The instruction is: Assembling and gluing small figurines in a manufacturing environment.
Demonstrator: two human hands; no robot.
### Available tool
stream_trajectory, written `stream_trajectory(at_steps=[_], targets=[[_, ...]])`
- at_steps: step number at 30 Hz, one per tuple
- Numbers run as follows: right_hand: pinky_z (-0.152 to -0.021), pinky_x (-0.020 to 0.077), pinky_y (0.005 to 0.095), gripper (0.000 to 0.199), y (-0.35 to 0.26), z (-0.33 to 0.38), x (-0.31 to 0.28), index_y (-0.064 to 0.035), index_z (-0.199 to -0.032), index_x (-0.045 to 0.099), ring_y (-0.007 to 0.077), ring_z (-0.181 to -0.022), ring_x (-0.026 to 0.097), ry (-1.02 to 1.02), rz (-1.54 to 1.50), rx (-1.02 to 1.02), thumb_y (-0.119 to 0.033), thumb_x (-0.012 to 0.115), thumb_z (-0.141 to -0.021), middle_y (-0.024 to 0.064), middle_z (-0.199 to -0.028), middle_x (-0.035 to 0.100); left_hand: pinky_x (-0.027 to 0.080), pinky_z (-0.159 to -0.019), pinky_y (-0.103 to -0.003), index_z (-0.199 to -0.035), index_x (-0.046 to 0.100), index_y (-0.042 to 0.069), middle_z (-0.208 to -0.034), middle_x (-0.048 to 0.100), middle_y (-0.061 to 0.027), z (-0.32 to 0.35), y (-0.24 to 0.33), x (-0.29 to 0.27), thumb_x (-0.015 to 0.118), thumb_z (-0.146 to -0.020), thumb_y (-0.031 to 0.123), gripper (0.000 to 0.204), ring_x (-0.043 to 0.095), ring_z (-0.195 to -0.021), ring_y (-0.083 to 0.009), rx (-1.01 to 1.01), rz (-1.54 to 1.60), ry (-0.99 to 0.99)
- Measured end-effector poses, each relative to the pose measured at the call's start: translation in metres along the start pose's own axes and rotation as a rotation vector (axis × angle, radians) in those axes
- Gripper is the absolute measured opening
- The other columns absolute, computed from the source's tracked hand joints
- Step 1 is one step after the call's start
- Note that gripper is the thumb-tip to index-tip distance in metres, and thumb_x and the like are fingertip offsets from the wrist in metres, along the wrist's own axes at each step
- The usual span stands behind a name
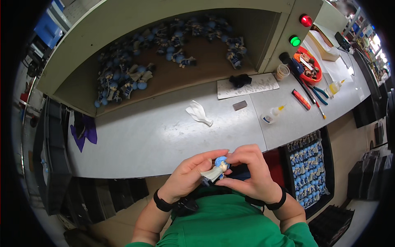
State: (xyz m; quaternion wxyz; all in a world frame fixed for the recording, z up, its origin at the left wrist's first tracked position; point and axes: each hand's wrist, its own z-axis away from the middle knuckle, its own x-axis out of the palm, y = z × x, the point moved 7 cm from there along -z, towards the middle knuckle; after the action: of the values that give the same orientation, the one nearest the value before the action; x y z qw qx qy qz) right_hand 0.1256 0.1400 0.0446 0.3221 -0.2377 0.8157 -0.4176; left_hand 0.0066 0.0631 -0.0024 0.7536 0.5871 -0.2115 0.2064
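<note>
One figurine slants, head pointing forward-right.

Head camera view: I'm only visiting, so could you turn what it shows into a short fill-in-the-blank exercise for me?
1. The left hand and right hand together hold one figurine with light ____ hair.
2. The upper light glows ____, while the lower light glows green.
3. The black tray with rows of figurines is on the person's ____ side.
4. The nearer squeeze bottle has a ____ tip.

Missing words: blue; red; right; yellow.
</note>
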Motion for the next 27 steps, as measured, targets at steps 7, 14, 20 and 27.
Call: stream_trajectory(at_steps=[7, 14, 20, 27], targets=[[-0.073, 0.0531, 0.0274, 0.05, 0.004, -0.004, -0.002, -0.0046, -0.111, 0.058, 0.0175, -0.087, 0.058, 0.034, -0.003, 0.028, -0.014, 0.086, -0.07, 0.0095, -0.107, 0.052, 0.044, -0.101, -0.038, -0.145, 0.032, -0.006, -0.132, 0.051, -0.023, -0.005, 0.002, 0.004, 0.038, -0.099, 0.054, 0.075, 0.058, -0.114, -0.0271, 0.054, 0.028, -0.112], [-0.068, 0.0506, 0.0267, 0.056, 0.008, -0.002, -0.015, -0.0061, -0.109, 0.058, 0.0177, -0.085, 0.056, 0.094, 0.041, 0.044, -0.021, 0.089, -0.066, 0.0088, -0.104, 0.054, 0.046, -0.098, -0.038, -0.146, 0.029, -0.005, -0.135, 0.048, -0.0247, -0.006, 0.004, 0.003, 0.037, -0.097, 0.061, 0.082, 0.058, -0.112, -0.0256, 0.066, -0.064, -0.119], [-0.088, 0.0392, 0.0309, 0.062, 0.037, 0.023, -0.104, -0.0032, -0.12, 0.043, 0.017, -0.097, 0.046, 0.672, 0.183, 0.018, -0.013, 0.079, -0.072, 0.0072, -0.112, 0.044, 0.048, -0.092, -0.035, -0.147, 0.028, -0.003, -0.137, 0.045, -0.0262, -0.007, 0.0, -0.01, 0.032, -0.097, 0.063, 0.083, 0.058, -0.104, -0.0228, 0.013, 0.131, -0.073], [-0.09, 0.0408, 0.0337, 0.068, 0.057, -0.013, -0.106, -0.0027, -0.128, 0.048, 0.0224, -0.105, 0.052, 0.41, 0.583, 0.262, -0.015, 0.08, -0.07, 0.0106, -0.12, 0.052, 0.048, -0.092, -0.033, -0.147, 0.024, -0.006, -0.141, 0.04, -0.0262, -0.004, 0.008, -0.022, 0.037, -0.095, 0.063, 0.088, 0.055, -0.105, -0.0201, 0.063, 0.216, -0.068]])
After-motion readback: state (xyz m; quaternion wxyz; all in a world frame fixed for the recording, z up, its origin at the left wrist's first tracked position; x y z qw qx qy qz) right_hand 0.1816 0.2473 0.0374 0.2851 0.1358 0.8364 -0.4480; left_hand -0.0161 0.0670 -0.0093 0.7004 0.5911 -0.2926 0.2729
